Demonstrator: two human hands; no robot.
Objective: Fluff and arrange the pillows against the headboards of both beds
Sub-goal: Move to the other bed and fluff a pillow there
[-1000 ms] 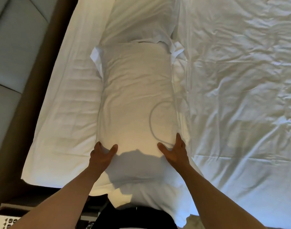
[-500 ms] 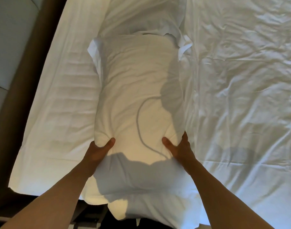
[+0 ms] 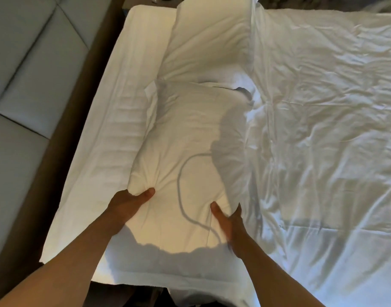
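A white pillow (image 3: 190, 138) lies lengthwise on the bed in front of me, its far end resting against a second white pillow (image 3: 210, 43). My left hand (image 3: 129, 201) pinches the near left side of the front pillow, thumb pressed into the fabric. My right hand (image 3: 228, 218) grips its near right side, blurred by motion. The padded grey headboard (image 3: 23, 69) runs along the left, beyond a brown wooden frame (image 3: 79, 107). A strip of bare white sheet (image 3: 114, 120) lies between the pillows and the headboard.
A wrinkled white duvet (image 3: 323, 129) covers the bed to the right. Shadows of my head and a cord fall across the front pillow. The near edge of the bed (image 3: 145, 282) drops to a dark floor below.
Both hands have dug into the pillow's sides and pushed it away from me. The view has lifted, and the whole second pillow and the bed's far edge show.
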